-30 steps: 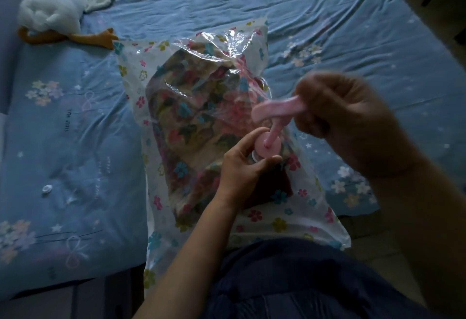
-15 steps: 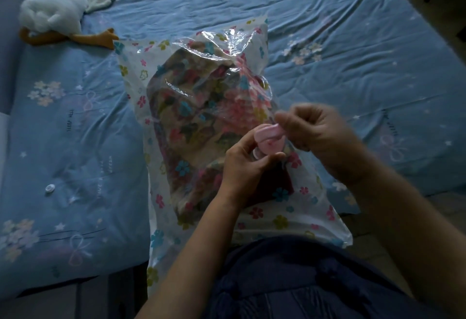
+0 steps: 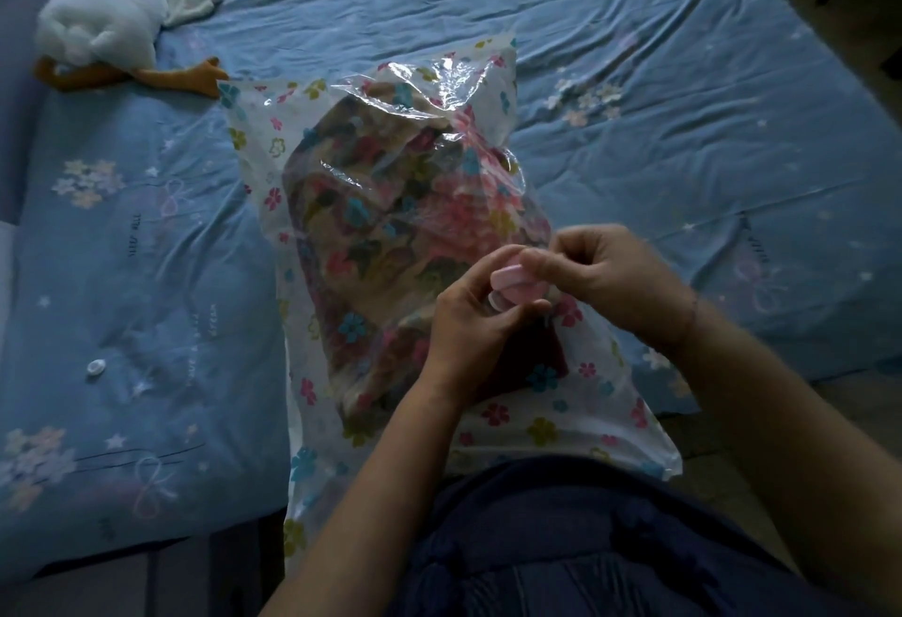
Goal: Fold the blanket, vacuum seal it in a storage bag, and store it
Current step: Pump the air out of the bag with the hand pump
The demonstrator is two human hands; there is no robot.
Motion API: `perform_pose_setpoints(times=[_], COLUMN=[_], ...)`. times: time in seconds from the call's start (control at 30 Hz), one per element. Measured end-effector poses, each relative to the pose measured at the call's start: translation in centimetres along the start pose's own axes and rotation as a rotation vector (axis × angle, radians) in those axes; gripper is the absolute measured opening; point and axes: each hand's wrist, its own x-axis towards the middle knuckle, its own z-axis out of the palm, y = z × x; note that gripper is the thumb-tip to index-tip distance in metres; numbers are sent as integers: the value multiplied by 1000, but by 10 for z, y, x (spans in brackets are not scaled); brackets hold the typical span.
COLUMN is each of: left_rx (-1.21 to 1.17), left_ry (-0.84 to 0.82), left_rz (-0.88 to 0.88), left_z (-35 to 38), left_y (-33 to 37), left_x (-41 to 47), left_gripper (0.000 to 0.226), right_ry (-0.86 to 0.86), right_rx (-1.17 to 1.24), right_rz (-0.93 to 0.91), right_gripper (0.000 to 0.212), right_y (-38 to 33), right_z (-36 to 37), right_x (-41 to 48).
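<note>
The blanket [image 3: 380, 235] is folded up inside the storage bag [image 3: 254, 138]. The bag lies flat on the bed [image 3: 683, 79], right in front of me. I think the blanket is soft, squashy and not heavy. The bag is thin, shiny plastic, so I think it will be slippery, and a hard pull could tear it. It looks puffy with air at the far end. To lift it, I would take hold of the white flowery edges, one on each side.

A pink pump [image 3: 512, 282] stands on the near part of the bag. My left grip [image 3: 468, 323] is curled round its bottom. My right grip [image 3: 600, 274] pinches its top.

Further out, a small white cap [image 3: 95, 366] lies on the bed at the left. A white toy duck [image 3: 102, 25] rests in the far left corner.
</note>
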Motion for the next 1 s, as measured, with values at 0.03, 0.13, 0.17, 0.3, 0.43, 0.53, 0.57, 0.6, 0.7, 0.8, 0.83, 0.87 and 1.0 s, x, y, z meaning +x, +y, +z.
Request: perform_pose_setpoints(times=[0.03, 0.13, 0.17, 0.3, 0.43, 0.53, 0.57, 0.6, 0.7, 0.8, 0.83, 0.87, 1.0], left_rx=[-7, 11, 16, -8, -39, -16, 2, 15, 9, -3, -18, -27, -1], left_ry=[4, 3, -3, 9, -20, -18, -16, -13, -11, -4, -6, -5, -13], left_rz=[-2, 7, 3, -10, -12, -5, 2, 0, -15, 8, -2, -17, -13], left_z=[-1, -4, -4, -3, -4, -7, -7, -7, -5, -4, -4, -5, -7], left_y=[1, 6, 8, 8, 9, 10, 10, 10, 12, 9, 9, 9, 11], left_x=[0, 2, 2, 2, -1, 0, 0, 0, 0, 1, 1, 1, 1], left_gripper=[52, 45, 44, 46, 49, 46, 45, 45, 45, 47, 49, 51, 45], right_ry=[-6, -78, -109, -123, -78, -122, -159, -205, -257, -156, -131, -123, -151], right_rx=[-44, 82, 183, 311, -83, -17, 61, 149, 310, 69, -23, -81, 7], right_rz=[8, -152, -214, -229, -15, -122, -183, -241, -293, -92, -28, 1, -180], right_gripper=[50, 40, 42, 36, 35, 36, 35, 32, 29, 32, 32, 33, 37], right_y=[2, -25, -36, -31, 11, -15, -29, -43, -50, -13, 0, 7, -25], right_z=[-1, -11, -15, -13, -2, -10, -16, -21, -27, -12, -8, -5, -17], right_x=[1, -4, -5, -1, 3, -3, -6, -8, -9, 3, 5, 7, -1])
